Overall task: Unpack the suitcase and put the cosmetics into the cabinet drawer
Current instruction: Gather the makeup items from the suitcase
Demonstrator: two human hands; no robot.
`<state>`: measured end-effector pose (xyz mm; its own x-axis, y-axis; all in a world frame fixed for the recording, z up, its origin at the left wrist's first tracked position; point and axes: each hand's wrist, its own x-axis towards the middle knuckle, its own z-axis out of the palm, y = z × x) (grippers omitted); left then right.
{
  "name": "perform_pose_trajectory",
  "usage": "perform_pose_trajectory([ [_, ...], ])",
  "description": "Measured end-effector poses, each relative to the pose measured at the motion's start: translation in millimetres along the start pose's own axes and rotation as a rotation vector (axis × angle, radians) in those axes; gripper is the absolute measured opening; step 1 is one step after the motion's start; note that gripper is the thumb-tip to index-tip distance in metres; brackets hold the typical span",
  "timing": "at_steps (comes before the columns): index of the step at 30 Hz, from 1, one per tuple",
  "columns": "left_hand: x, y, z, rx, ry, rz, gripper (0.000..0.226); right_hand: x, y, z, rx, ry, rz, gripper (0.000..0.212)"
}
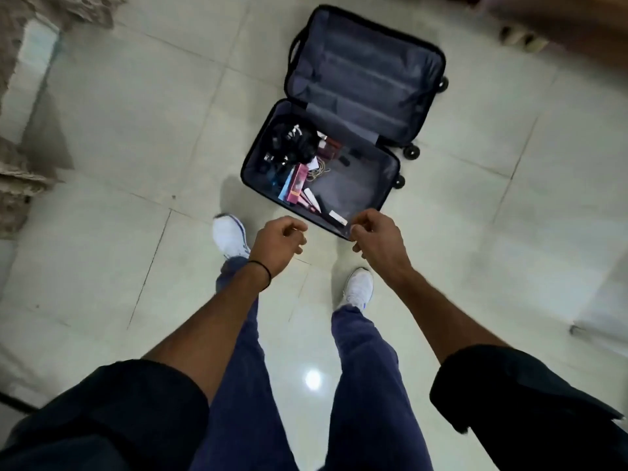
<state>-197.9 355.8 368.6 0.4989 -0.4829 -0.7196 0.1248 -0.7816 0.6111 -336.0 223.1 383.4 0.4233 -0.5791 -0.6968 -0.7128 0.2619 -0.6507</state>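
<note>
A: Pale glossy tiles all round, and the suitcase (343, 124) lies flat open on the floor (136, 130), both halves showing grey lining.

B: Far half looks bare. Near half carries the load: cosmetics (299, 180) heaped toward its left side, a pink box, slim tubes, a dark tangle of stuff at the far corner. Too blurred to name each piece.

A: Right portion of that near half is open lining, plenty of room to reach in.

B: Hands now. Left hand (277, 244) hangs just short of the near rim, fingers loosely curled, grip holding nothing.

A: Right hand (375, 239) sits over the near right corner of the case, fingers bent inward, nothing in it that I can see. Whether it touches the rim, I cannot tell.

B: White shoes planted just behind the case, wide bare floor to left and right. Wheels poke out on the right edge.
</note>
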Motion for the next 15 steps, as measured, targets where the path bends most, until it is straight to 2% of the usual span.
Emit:
perform_pose_trajectory([
  [6,172.4,-74.2,-6.2,0.162,-0.139,-0.054,0.013,149.1,46.2,80.3,0.051,0.054,0.172,0.017],
  [9,263.7,-122.3,-10.8,0.255,-0.148,-0.044,0.007,229.2,88.3,133.1,0.121,0.101,0.246,0.016],
  [13,352.3,-169.6,-9.7,0.258,-0.100,-0.078,0.017,313.6,134.0,190.9,0.097,0.112,0.232,0.012],
  [15,386.8,-189.2,-7.2,0.253,-0.107,-0.063,0.007,350.7,148.3,215.9,0.066,0.119,0.206,0.013],
])
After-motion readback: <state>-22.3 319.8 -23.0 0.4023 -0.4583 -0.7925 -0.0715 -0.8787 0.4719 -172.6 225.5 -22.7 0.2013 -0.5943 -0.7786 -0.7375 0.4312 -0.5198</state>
